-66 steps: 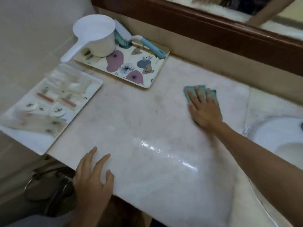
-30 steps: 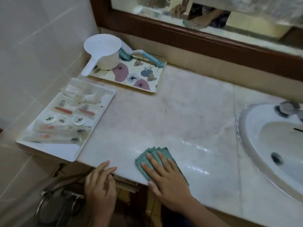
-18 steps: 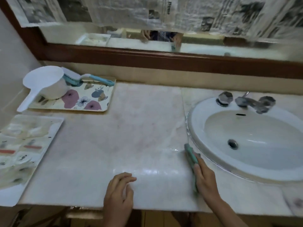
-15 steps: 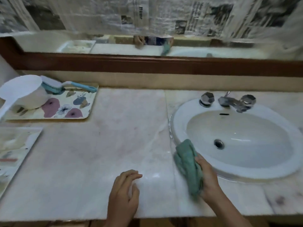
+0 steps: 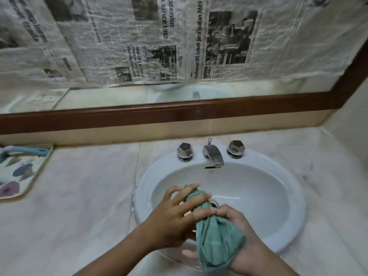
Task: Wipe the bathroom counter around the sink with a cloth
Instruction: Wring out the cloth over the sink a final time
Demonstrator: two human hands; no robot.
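Observation:
The green cloth point(image 5: 216, 238) is bunched up and held over the white oval sink point(image 5: 294, 206). My left hand point(image 5: 175, 216) grips its upper end with fingers curled round it. My right hand point(image 5: 245, 240) holds the lower, wider part from the right side, partly hidden under the cloth. Both hands are above the basin near its front rim, close to the drain point(image 5: 214, 203). The marble counter point(image 5: 79, 196) spreads to the left and right of the sink.
A chrome faucet point(image 5: 213, 154) with two faceted knobs stands at the sink's back. A floral tray point(image 5: 18, 176) with a blue-handled brush point(image 5: 29, 150) lies at the far left. A wood-framed mirror point(image 5: 179, 112) covered with newspaper runs along the back wall.
The view has swung right to centre on the sink. My right hand lifted the cloth off the counter into the basin, and my left hand left the counter edge and took hold of the cloth.

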